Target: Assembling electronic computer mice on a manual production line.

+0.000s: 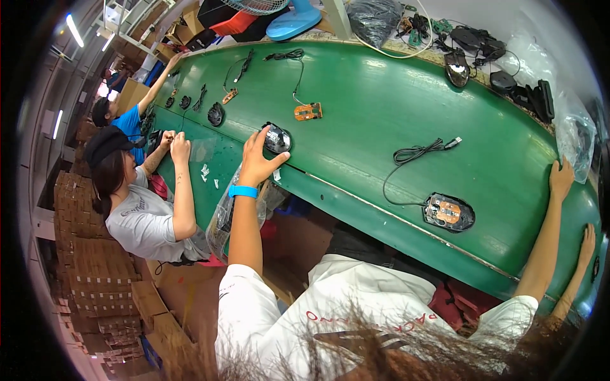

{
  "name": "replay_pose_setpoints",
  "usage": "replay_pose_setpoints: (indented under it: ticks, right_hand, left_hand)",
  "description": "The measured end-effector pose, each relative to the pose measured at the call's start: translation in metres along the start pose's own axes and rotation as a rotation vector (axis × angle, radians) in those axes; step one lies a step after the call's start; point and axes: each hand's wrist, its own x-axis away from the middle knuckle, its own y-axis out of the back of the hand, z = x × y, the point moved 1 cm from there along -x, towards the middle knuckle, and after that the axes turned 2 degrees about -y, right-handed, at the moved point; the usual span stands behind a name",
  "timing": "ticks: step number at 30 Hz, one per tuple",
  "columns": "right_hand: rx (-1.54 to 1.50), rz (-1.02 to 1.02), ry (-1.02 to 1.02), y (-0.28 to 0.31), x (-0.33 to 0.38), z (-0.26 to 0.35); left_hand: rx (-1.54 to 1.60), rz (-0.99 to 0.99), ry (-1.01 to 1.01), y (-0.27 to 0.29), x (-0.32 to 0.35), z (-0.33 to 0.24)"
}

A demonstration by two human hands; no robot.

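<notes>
1 hand [259,159] grips black mouse [277,138].

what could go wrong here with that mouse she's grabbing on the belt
1. The left hand grips the black mouse near the belt's edge with the arm stretched out; it might slip and drop off the edge.
2. The open mouse base lies unattended, its cable coiled loosely beside it; a sweeping arm could snag it.
3. The right hand rests far out on the belt, leaving just one hand on the mouse.
</notes>
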Motion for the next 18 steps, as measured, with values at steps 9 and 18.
replay_pose_setpoints:
  ticks: [9, 18]
  right_hand:
    - [0.010, 0.006, 0.002, -0.004, -0.002, -0.007]
    - [-0.022, -0.060, 0.035, 0.001, 0.002, -0.008]
  left_hand:
    - [0.095, -0.011, -0.010, -0.004, 0.005, -0.023]
    - [0.163, -0.003, -0.075, -0.009, 0.019, -0.067]
